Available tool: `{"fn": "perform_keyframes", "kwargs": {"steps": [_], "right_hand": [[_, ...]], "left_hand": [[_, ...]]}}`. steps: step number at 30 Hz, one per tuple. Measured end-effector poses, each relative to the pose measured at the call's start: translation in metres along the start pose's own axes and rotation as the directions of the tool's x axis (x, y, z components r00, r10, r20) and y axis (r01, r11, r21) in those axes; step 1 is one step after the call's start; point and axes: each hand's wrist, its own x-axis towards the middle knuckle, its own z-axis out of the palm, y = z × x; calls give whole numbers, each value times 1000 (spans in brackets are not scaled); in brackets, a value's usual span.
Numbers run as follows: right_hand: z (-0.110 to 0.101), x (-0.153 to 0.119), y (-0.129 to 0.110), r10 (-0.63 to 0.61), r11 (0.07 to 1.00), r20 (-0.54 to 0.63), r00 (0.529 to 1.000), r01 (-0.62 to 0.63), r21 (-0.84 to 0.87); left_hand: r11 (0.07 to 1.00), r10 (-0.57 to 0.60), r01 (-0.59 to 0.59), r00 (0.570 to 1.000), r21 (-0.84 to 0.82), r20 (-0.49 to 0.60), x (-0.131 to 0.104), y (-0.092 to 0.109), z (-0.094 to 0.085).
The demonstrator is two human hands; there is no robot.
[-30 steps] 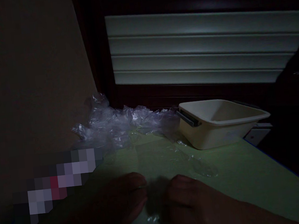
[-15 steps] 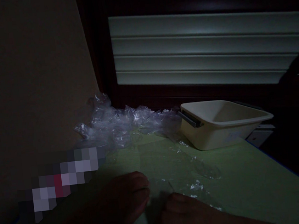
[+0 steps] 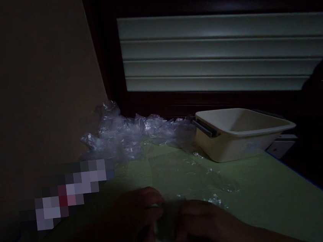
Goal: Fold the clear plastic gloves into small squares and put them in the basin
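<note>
A clear plastic bag (image 3: 178,169) lies flat on the green tabletop (image 3: 272,190), its near end reaching in between my hands. My left hand (image 3: 143,219) is closed, with curled fingers and the thumb underneath, pinching the near part of the bag. Close beside it on the right, my right hand (image 3: 204,224) is also closed on the bag with bent fingers. A dim, blurred patch of plastic shows in the gap between the two hands. The light is low, so the exact grip points are hard to see.
Crumpled clear plastic (image 3: 125,136) is heaped at the back left against the wall. A cream plastic bin (image 3: 239,147) with a dark handle stands at the back right. Behind are white slats (image 3: 215,53) in a dark frame. A pixelated item (image 3: 73,192) lies along the left edge.
My right hand has risen and turned, and its fingers have curled more. My left hand has shifted slightly, and its thumb now shows below. The plastic's near end has moved with them.
</note>
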Motion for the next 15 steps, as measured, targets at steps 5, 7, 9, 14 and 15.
{"fn": "perform_keyframes", "kwargs": {"steps": [5, 7, 9, 14, 15], "right_hand": [[-11, 2, -12, 365, 890, -101, 925, -315, 331], [-9, 3, -8, 447, 821, -80, 891, -373, 433], [-6, 3, -3, 479, 757, -55, 876, -380, 532], [-1, 5, 4, 497, 667, -65, 865, -333, 667], [-1, 5, 3, 494, 669, -76, 866, -324, 669]], "left_hand": [[999, -50, 50, 999, 3, 17, 0, 4, -5], [997, -63, 61, 996, 40, 59, 2, 3, -5], [997, -52, 47, 995, 55, 86, 4, 1, -3], [993, -47, 28, 985, 115, 166, 8, -3, 3], [991, -56, 33, 983, 133, 173, 8, -4, 4]]}}
